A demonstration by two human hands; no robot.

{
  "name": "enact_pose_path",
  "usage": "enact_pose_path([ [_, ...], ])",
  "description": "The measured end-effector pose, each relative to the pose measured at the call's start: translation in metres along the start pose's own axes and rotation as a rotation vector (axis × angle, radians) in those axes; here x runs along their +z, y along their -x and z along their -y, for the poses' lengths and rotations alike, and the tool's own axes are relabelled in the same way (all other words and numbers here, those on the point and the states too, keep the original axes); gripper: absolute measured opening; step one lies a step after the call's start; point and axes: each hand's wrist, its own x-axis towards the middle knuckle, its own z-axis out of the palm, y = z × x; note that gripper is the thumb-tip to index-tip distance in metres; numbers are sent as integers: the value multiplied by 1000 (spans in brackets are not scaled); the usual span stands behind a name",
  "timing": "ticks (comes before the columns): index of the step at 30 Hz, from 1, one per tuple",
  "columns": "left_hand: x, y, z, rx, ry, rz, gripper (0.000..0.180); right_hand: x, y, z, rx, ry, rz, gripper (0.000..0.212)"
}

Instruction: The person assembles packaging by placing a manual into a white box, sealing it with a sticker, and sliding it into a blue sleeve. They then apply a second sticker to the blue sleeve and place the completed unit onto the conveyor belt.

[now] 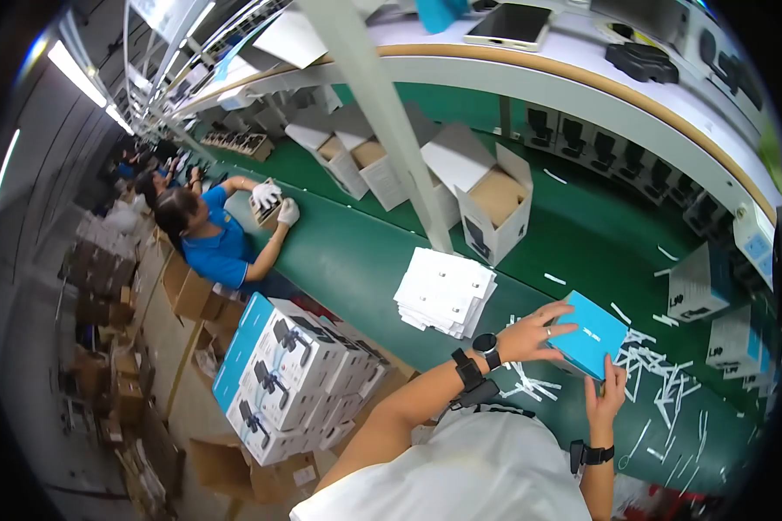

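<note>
A small box with a bright blue top (594, 333) is between my two hands at the green bench. My left hand (534, 335) grips its left side, with fingers over the top face and the thumb low at the near corner. At its near right corner my right hand (606, 398) holds the edge between thumb and fingers. Thin white strips (660, 375) lie scattered on the bench right of the box, and some lie near my left wrist. Left of my hands sits a stack of white printed sheets or flat packs (445, 291).
Stacked product boxes (274, 382) stand at the left. Open white cartons (495, 208) line the far side, near a slanted post (374, 95). More boxes (699, 282) stand at right. A shelf (582, 65) runs above. A gloved co-worker in blue (222, 239) works further along.
</note>
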Motion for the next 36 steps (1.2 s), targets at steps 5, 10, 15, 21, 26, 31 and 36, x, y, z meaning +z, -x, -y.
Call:
enact_pose_path([
  [5,-7,3,1,-33,10,15,63,-11,-24,27,-18,14,-6,54],
  [10,-1,4,-1,-41,-9,-23,63,-22,-60,66,-50,-82,115,40],
  [15,12,4,-14,-165,-4,-178,65,-11,-66,73,-137,93,166,25],
  [21,12,36,-14,-381,120,-371,37,7,-74,84,-203,140,86,25],
  [26,23,39,-7,-442,347,-406,29,7,-59,79,-161,198,-45,20],
  [31,23,46,-2,-469,407,-385,29,16,-51,81,-114,246,-106,16],
  [36,20,50,6,-414,397,-334,24,24,-48,87,-81,277,-145,15],
])
